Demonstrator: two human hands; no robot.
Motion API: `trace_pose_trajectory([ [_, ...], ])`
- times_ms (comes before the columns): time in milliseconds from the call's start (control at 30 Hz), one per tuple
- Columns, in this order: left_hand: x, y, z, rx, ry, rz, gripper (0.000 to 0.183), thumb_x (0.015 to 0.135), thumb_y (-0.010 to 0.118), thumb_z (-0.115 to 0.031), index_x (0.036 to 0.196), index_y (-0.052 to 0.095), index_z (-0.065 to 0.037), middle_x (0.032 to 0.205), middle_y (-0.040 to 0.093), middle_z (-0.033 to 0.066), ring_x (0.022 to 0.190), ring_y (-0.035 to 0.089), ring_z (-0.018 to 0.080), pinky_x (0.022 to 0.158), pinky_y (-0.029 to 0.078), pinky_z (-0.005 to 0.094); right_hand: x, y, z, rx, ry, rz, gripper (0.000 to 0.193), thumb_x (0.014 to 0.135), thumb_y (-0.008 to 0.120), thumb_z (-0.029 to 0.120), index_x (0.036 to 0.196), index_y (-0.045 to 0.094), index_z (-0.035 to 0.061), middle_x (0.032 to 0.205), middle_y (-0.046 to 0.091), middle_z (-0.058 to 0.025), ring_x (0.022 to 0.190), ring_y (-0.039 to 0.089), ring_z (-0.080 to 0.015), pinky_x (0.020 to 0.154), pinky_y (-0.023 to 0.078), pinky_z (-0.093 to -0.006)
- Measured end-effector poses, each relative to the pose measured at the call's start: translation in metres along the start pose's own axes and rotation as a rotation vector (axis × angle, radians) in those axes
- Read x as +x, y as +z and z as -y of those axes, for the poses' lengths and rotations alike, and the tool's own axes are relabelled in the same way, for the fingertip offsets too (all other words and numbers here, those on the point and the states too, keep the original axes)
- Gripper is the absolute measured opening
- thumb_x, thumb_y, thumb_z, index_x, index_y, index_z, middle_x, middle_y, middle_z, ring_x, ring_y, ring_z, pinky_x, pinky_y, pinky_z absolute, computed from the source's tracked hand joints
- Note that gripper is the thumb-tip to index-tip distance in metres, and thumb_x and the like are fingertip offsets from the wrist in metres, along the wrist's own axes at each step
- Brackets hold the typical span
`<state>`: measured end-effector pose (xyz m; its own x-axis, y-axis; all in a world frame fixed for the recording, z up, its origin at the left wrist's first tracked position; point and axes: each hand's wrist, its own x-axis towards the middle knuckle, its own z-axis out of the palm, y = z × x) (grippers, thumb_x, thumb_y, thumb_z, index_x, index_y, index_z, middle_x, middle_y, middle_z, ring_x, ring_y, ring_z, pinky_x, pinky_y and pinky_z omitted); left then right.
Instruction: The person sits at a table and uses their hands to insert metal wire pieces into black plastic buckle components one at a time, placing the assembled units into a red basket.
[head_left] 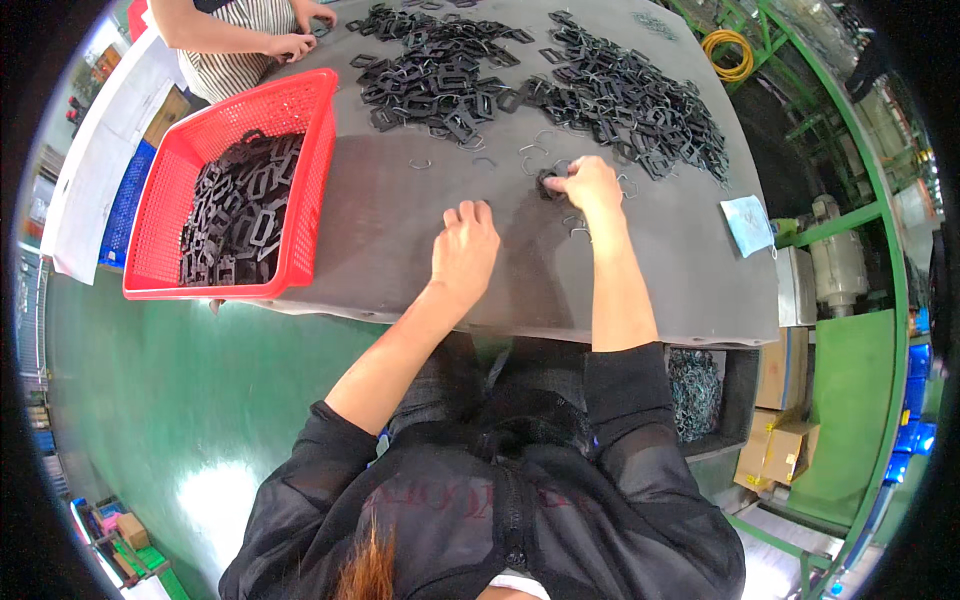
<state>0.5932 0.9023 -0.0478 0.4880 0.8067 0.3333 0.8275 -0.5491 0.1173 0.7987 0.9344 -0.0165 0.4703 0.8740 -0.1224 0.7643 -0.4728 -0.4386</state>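
Observation:
My right hand (592, 188) is closed in a pinch on a dark piece (549, 183), seemingly one of the black rectangular buckles, just above the grey tabletop. Loose bent metal wire hooks (578, 226) lie beside and below that hand. To its left, my left hand (467, 245) rests near the table's front with its fingers curled in. Whatever it may hold is hidden. Beyond both hands spread two piles of black rectangular buckles, a left pile (440, 75) and a right pile (640, 105), with metal hooks among them.
A red plastic basket (318, 190) of black buckles stands at the table's left edge. Another person's hand (290, 47) works at the far left. A blue face mask (747, 226) lies at the right edge. Below it, a dark bin (740, 400) holds metal hooks.

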Motion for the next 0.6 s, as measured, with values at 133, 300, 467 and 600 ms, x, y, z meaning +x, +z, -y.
trace_pose_trajectory([
  [133,0.008,-0.005,0.033,-0.476,-0.208,-0.028,0.023,0.079,0.053,-0.008,0.100,0.053,0.002,0.095,0.060,0.0195,0.086,0.060,0.0365,0.075,0.051,0.0424,-0.016,0.008,0.014,-0.049,0.096,-0.041,0.057,0.062,0.080,0.041,0.100,0.062,0.0016,0.102,0.064,-0.0183,0.100,0.060,-0.0319,0.083,0.048,-0.0406],
  [300,-0.015,-0.040,0.059,-0.600,-0.240,-0.104,0.017,0.082,0.050,-0.008,0.095,0.058,-0.001,0.089,0.062,0.0190,0.085,0.060,0.0370,0.075,0.047,0.0447,0.001,0.024,0.023,-0.147,0.062,-0.026,0.050,0.065,0.078,0.034,0.101,0.062,0.0032,0.103,0.064,-0.0170,0.100,0.060,-0.0313,0.086,0.048,-0.0406],
  [467,-0.027,-0.147,0.097,-0.350,-0.243,-0.377,0.017,0.082,0.052,-0.008,0.096,0.060,-0.005,0.089,0.062,0.0157,0.083,0.060,0.0330,0.074,0.047,0.0418,0.010,0.016,0.069,-0.147,-0.204,0.055,0.038,0.064,0.075,0.024,0.095,0.065,0.0048,0.096,0.065,-0.0168,0.097,0.061,-0.0313,0.080,0.051,-0.0396],
  [600,-0.018,-0.185,0.174,-0.017,-0.441,-0.539,0.020,0.085,0.049,-0.014,0.099,0.062,-0.006,0.096,0.063,0.0150,0.089,0.060,0.0322,0.082,0.046,0.0398,-0.019,-0.010,0.182,0.023,-0.641,0.067,0.044,0.061,0.075,0.038,0.089,0.066,0.0055,0.091,0.065,-0.0154,0.087,0.063,-0.0320,0.076,0.051,-0.0392],
])
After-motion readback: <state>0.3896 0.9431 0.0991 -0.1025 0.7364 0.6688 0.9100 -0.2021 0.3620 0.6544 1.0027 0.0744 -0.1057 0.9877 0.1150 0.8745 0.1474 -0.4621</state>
